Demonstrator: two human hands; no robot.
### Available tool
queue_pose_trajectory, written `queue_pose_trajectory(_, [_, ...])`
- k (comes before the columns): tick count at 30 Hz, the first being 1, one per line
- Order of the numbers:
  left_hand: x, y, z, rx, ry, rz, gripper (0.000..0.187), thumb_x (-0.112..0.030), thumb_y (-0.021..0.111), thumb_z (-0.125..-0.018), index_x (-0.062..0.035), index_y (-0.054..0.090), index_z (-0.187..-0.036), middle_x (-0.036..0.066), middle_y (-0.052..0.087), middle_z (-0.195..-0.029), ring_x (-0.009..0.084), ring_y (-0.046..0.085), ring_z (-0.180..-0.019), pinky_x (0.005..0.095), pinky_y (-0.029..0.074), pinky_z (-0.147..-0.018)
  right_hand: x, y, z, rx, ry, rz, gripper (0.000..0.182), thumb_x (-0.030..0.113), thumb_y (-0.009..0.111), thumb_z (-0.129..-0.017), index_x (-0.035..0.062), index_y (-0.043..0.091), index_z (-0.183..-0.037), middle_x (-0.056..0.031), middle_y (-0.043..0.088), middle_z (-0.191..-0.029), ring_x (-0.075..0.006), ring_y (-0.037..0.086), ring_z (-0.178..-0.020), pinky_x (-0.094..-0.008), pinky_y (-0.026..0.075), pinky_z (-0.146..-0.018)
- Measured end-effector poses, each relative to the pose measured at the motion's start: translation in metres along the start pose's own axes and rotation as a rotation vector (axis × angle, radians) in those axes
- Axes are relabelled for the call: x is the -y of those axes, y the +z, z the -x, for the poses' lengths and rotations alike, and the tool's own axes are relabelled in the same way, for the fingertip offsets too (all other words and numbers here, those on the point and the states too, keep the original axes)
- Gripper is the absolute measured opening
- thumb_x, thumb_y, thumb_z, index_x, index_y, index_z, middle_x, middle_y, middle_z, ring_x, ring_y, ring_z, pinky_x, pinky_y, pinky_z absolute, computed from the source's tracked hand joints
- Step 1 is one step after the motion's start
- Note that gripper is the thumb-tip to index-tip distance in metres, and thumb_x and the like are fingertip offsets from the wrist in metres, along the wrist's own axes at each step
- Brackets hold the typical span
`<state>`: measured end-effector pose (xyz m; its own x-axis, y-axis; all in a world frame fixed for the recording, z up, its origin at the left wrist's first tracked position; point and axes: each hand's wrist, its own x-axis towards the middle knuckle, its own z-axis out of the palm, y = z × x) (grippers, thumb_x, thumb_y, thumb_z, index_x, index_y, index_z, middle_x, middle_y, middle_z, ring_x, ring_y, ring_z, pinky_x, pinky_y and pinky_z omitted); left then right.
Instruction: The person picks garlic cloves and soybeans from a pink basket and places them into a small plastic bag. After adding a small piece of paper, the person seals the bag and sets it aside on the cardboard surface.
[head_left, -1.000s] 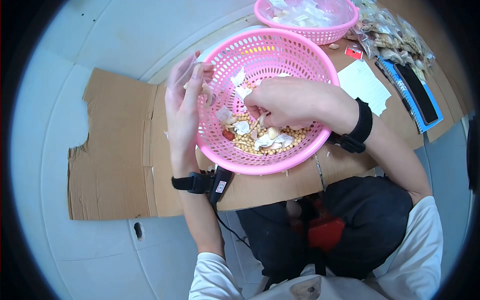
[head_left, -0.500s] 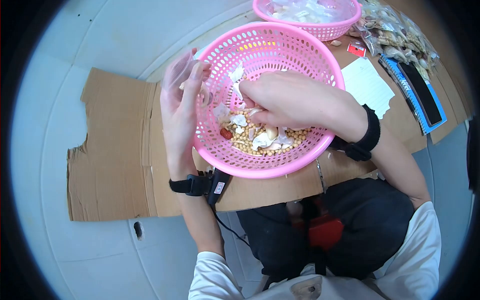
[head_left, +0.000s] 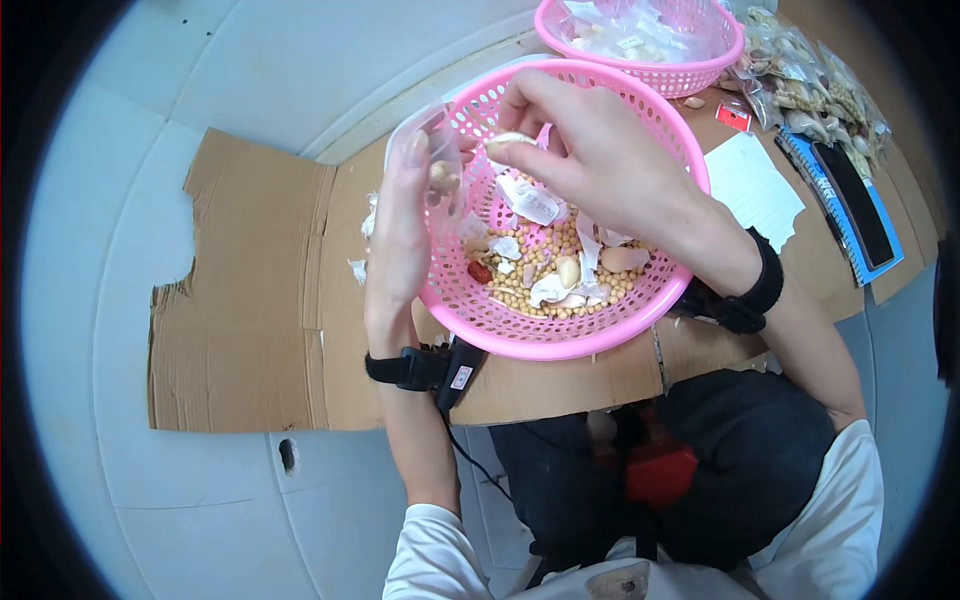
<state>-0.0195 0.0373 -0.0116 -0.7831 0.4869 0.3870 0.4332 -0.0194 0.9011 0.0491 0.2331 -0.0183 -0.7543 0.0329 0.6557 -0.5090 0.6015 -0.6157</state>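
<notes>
My left hand (head_left: 398, 235) grips a small clear plastic bag (head_left: 437, 130) upright at the left rim of a pink basket (head_left: 560, 348). A few pale pieces (head_left: 444, 178) show inside the bag. Over the basket, my right hand (head_left: 615, 145) pinches a flat cream-coloured slice (head_left: 512, 139) between thumb and fingers, close to the bag's opening. Below lie many round yellowish beans (head_left: 515, 298), a wrinkled red piece like a dried date (head_left: 479, 272), white paper scraps (head_left: 549, 290), a printed label (head_left: 535, 203) and several larger pale pieces (head_left: 625, 259).
Behind stands a second pink basket (head_left: 690, 78) with clear bags (head_left: 640, 40). Filled bags (head_left: 820, 95) lie at the back right. Lined paper (head_left: 752, 190), a blue notebook (head_left: 800, 165) and a black phone (head_left: 855, 205) sit to the right. Cardboard (head_left: 250, 300) covers the table.
My right hand has risen from the beans toward the bag, now with a cream-coloured slice in its fingers. My left hand still holds the bag. The whole view has shifted slightly.
</notes>
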Motion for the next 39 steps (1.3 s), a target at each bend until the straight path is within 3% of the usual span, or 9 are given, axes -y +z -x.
queue_pose_trajectory(1, [-0.001,0.0,0.001,-0.001,0.0,0.0,0.054,-0.044,0.045,-0.11,-0.0029,0.053,-0.144,0.005,0.066,-0.114,0.0102,0.061,-0.092,0.0276,0.048,-0.076,0.002,-0.002,-0.001,0.001,0.0,0.0,0.028,0.022,0.068,-0.097,-0.002,0.06,-0.11,-0.021,0.07,-0.087,-0.0396,0.07,-0.083,-0.047,0.053,-0.073])
queue_pose_trajectory(3, [-0.005,-0.002,0.002,0.107,-0.006,-0.043,0.047,-0.033,0.06,-0.107,-0.0022,0.054,-0.142,0.004,0.067,-0.112,0.0104,0.063,-0.097,0.0271,0.051,-0.082,0.006,-0.005,-0.004,-0.08,0.001,-0.115,0.026,0.021,0.071,-0.1,-0.0006,0.06,-0.11,-0.0034,0.062,-0.087,-0.0083,0.059,-0.074,-0.0261,0.047,-0.063])
queue_pose_trajectory(9, [-0.002,-0.003,-0.002,0.187,0.091,-0.178,0.051,-0.021,0.083,-0.092,-0.0002,0.061,-0.134,0.003,0.069,-0.104,0.0092,0.063,-0.096,0.0259,0.052,-0.082,0.007,-0.007,-0.006,-0.093,-0.053,-0.23,0.024,0.02,0.074,-0.098,0.0011,0.066,-0.111,0.0003,0.064,-0.088,-0.0024,0.054,-0.067,-0.0223,0.042,-0.057])
queue_pose_trajectory(19, [-0.006,-0.002,0.0,0.189,0.062,-0.202,0.063,-0.02,0.087,-0.085,0.0025,0.06,-0.137,0.01,0.07,-0.115,0.0162,0.066,-0.11,0.033,0.055,-0.094,0.013,-0.013,-0.003,0.003,-0.014,-0.154,0.016,0.017,0.072,-0.098,0.0025,0.075,-0.104,0.0025,0.068,-0.082,-0.0015,0.051,-0.064,-0.0219,0.039,-0.055])
queue_pose_trajectory(21, [-0.006,-0.002,0.001,0.217,0.048,-0.195,0.067,-0.021,0.088,-0.083,0.003,0.059,-0.138,0.012,0.069,-0.122,0.0197,0.066,-0.114,0.0356,0.054,-0.099,0.014,-0.011,-0.004,-0.005,0.012,-0.22,0.028,0.023,0.069,-0.092,-0.0024,0.076,-0.101,-0.0163,0.073,-0.081,-0.0283,0.072,-0.075,-0.0376,0.055,-0.071])
queue_pose_trajectory(24, [-0.008,-0.003,0.0,0.239,0.065,-0.271,0.07,-0.024,0.089,-0.081,0.0028,0.059,-0.138,0.013,0.069,-0.123,0.0214,0.066,-0.117,0.0375,0.052,-0.104,0.017,-0.011,-0.003,0.019,0.003,-0.214,0.026,0.02,0.068,-0.091,-0.0036,0.074,-0.097,-0.0166,0.073,-0.081,-0.0309,0.072,-0.076,-0.0384,0.055,-0.071])
queue_pose_trajectory(34, [-0.011,-0.003,0.003,0.308,0.024,-0.251,0.069,-0.024,0.091,-0.074,0.0014,0.064,-0.132,0.012,0.071,-0.122,0.0209,0.067,-0.115,0.0381,0.052,-0.102,0.012,-0.011,-0.001,0.141,-0.056,-0.131,0.015,0.011,0.072,-0.082,-0.0024,0.073,-0.09,-0.0152,0.074,-0.084,-0.0294,0.073,-0.076,-0.0382,0.057,-0.072])
queue_pose_trajectory(36, [-0.015,-0.002,0.003,0.326,0.026,-0.276,0.067,-0.024,0.09,-0.074,0.0008,0.065,-0.131,0.011,0.072,-0.12,0.0216,0.068,-0.113,0.0385,0.052,-0.102,0.005,-0.002,0.002,0.072,-0.184,-0.15,0.008,0.009,0.074,-0.086,0.0019,0.07,-0.086,-0.0036,0.07,-0.076,-0.0122,0.061,-0.065,-0.0305,0.046,-0.058])
queue_pose_trajectory(39, [-0.011,-0.005,0.003,0.332,0.063,-0.305,0.064,-0.021,0.089,-0.076,0.0001,0.065,-0.132,0.012,0.073,-0.119,0.0217,0.068,-0.113,0.0384,0.053,-0.101,0.008,-0.004,0.002,0.152,-0.158,-0.136,0.008,0.009,0.071,-0.088,0.0013,0.071,-0.086,-0.0052,0.069,-0.074,-0.0155,0.063,-0.066,-0.0323,0.048,-0.061])
